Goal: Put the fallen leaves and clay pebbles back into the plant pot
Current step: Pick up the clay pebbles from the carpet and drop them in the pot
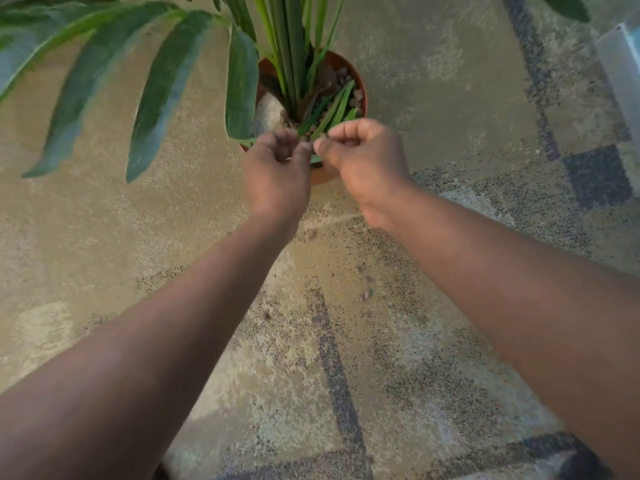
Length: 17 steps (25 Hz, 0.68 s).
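From the head view, your left hand [277, 171] and right hand [363, 157] meet over the near rim of the terracotta plant pot [360, 84]. Both have curled fingers, thumb tips almost touching; whether they pinch something, you cannot tell, the frame is blurred. The fallen leaves [332, 110] lie inside the pot on the clay pebbles [356, 95], long axis pointing from your hands up-right toward the far rim. A few loose pebbles [365, 285] stay on the carpet [450, 341] between your forearms. The carpet is open on all sides; big green fronds [162, 88] hang at left. No writing is readable.
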Motion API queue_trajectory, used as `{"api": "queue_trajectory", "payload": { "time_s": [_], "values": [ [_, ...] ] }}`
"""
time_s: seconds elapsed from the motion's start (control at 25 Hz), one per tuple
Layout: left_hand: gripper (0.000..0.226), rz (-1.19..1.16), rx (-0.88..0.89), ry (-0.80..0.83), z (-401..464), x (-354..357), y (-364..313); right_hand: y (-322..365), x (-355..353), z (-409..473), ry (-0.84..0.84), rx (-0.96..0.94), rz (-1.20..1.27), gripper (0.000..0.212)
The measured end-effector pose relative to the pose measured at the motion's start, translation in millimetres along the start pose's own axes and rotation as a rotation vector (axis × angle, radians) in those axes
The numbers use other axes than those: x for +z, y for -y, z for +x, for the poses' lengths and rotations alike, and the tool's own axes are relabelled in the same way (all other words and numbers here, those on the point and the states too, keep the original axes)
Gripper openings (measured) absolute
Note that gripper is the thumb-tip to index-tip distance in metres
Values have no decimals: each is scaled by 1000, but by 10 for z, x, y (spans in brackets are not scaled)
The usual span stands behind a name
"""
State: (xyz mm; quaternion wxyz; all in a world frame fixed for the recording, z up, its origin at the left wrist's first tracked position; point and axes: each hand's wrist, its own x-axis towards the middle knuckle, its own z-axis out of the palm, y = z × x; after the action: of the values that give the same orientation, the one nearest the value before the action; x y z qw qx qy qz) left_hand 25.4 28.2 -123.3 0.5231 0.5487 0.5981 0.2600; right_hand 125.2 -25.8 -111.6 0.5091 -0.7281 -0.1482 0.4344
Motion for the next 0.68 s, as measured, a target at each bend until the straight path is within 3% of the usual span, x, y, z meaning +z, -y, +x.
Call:
{"api": "queue_trajectory", "payload": {
  "time_s": [0.16, 0.32, 0.44, 0.56, 0.6, 0.68],
  "values": [
    [18, 142, 17, -37, 122, -52, 72, -70, -82, 49, -74, -57, -102, 23],
    [22, 333, 168, 75, 103, -52, 207, -517, -372, 43, -158, 23, -220, 25],
    [23, 413, 399, 117, 26, -54, 266, -834, -549, 119, -195, 106, -367, 22],
    [20, 595, 712, 161, -170, -46, 461, -1013, -637, 204, -149, 119, -512, 38],
    [23, 646, 709, 231, -212, -38, 549, -1037, -655, 242, -103, 99, -589, 46],
    [37, 785, 542, 374, -219, -37, 731, -1057, -677, 343, 22, 48, -774, 59]
  ]
}}
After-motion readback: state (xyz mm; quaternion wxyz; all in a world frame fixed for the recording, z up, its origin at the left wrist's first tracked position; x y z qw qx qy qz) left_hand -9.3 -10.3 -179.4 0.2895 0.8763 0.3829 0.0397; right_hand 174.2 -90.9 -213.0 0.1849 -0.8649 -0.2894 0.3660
